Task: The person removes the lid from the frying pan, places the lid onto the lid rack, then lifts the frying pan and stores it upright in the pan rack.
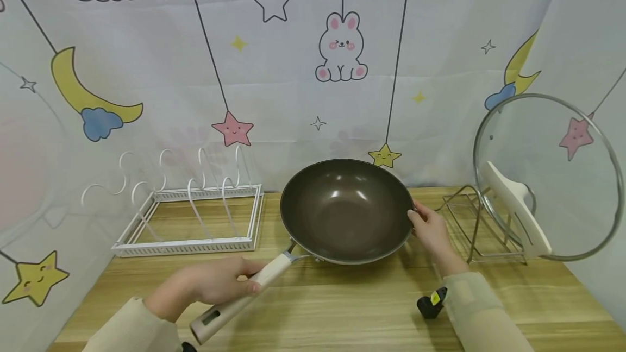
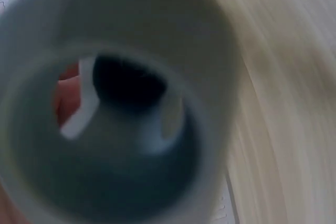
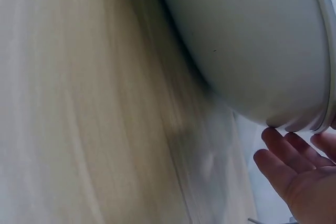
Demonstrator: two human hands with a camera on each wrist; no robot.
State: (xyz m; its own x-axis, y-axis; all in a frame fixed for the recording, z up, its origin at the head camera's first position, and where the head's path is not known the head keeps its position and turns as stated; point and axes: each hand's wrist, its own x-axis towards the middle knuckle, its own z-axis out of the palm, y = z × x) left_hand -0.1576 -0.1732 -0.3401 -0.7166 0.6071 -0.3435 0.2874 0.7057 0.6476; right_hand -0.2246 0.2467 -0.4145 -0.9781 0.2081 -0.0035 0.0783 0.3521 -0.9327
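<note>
Handle (image 1: 231, 309) in curled left hand (image 1: 220, 280), wok (image 1: 347, 211) rim between pinching fingers (image 3: 286, 174) of right hand (image 1: 431, 232)

Both the left hand (image 1: 220, 280) and the right hand (image 1: 430, 231) are bare. The left sleeve (image 1: 134, 330) is pale beige, long and plain, with a soft, rumpled edge. The right sleeve (image 1: 491, 327) matches, its cuff (image 1: 470, 293) slightly greener. At the right wrist sits a small, rounded black device (image 1: 429, 308) with a bright yellow-green mark (image 1: 435, 298); a black piece (image 1: 188, 347) shows at the left.
</note>
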